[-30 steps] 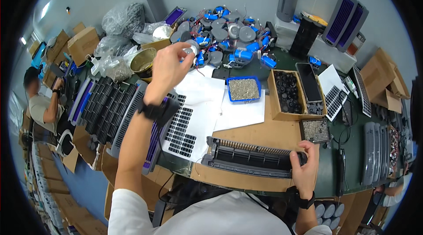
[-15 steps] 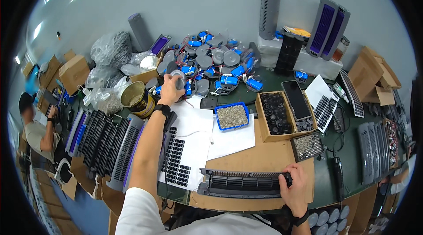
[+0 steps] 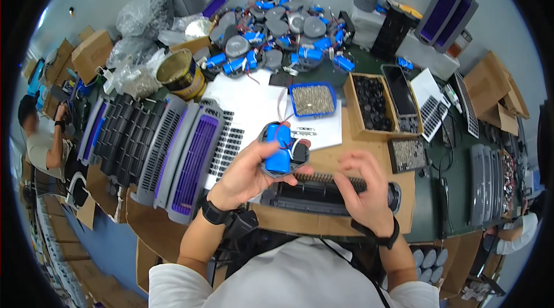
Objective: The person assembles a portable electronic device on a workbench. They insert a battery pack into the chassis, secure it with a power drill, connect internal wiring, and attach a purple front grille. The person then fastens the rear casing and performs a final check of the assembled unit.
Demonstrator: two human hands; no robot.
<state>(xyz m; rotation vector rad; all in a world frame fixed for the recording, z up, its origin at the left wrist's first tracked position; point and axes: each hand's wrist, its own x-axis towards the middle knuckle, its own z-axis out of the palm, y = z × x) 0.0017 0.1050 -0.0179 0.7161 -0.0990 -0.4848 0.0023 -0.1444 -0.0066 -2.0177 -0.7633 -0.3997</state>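
Blue-and-grey battery unit (image 3: 279, 157): just below the centre of the frame, raised above the bench, wires looping upward.
Left hand (image 3: 243, 174): gripping the unit, thumb against its blue side, fingers curled beneath.
Right hand (image 3: 367, 189): lower right of centre, thumb and fingers parted, half curled, over the grey housing (image 3: 306, 196); I cannot tell whether they touch it.
Cardboard (image 3: 300, 221): lower middle, under the housing.
Blue tray (image 3: 316, 115): near centre, full of small pieces.
Heap of similar units (image 3: 314, 27): upper middle.

the blue pack (image 3: 278, 161) looks smooth, glossy plastic.
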